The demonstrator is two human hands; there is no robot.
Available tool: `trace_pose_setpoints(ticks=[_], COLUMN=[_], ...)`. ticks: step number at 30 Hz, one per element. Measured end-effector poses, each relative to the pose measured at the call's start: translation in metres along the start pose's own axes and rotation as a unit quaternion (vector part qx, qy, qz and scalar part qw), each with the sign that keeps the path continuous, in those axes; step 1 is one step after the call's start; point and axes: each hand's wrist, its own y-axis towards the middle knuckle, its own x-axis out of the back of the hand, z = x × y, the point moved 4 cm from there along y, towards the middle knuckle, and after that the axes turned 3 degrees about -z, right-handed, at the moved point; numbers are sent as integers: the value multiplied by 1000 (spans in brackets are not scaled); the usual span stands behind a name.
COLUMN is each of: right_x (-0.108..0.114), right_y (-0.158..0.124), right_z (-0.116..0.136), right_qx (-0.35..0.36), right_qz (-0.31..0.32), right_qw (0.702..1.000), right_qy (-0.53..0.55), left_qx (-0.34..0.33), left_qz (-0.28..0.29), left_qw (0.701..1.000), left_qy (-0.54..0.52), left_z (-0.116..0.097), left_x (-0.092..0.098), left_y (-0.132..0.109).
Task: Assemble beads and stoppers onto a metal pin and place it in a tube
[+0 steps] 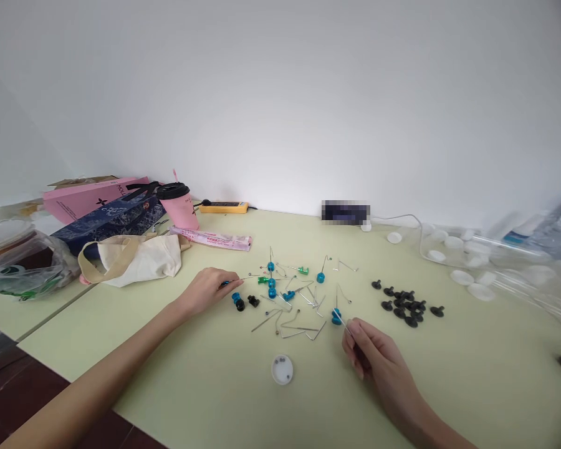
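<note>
My left hand (207,291) rests on the pale green table (182,374), its fingers pinched on a small blue knob with a thin wire (229,283). My right hand (373,353) is closed around a thin metal rod (343,322) whose tip touches a blue knob (336,317). Between my hands lie several bent wire pieces (299,327), blue knobs (272,288), a green piece (263,280) and black knobs (246,303). A white cap (282,368) with small beads sits near the front.
A cluster of black knobs (406,304) lies to the right. White caps and clear plastic bags (477,268) fill the far right. A pink cup (180,206), cloth bag (131,259), pink box (91,196) and yellow power strip (224,207) stand at the back left.
</note>
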Motion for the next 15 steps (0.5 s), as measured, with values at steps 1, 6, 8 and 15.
trace_pose_setpoints(ticks=[1, 6, 8, 15], right_x=[0, 1, 1, 1], right_y=[0, 0, 0, 1], right_z=[0, -1, -2, -2], right_qx=[-1, -5, -7, -4], right_qz=[-1, 3, 2, 5], right_qw=[1000, 1000, 1000, 1000], right_qy=[0, -9, -13, -8], left_qx=[2, 19, 22, 18], left_qz=[5, 28, 27, -26], left_qw=[1000, 996, 996, 999], left_qy=[18, 77, 82, 16], left_z=[4, 14, 15, 29], left_x=[-3, -16, -17, -15], left_y=[1, 3, 3, 4])
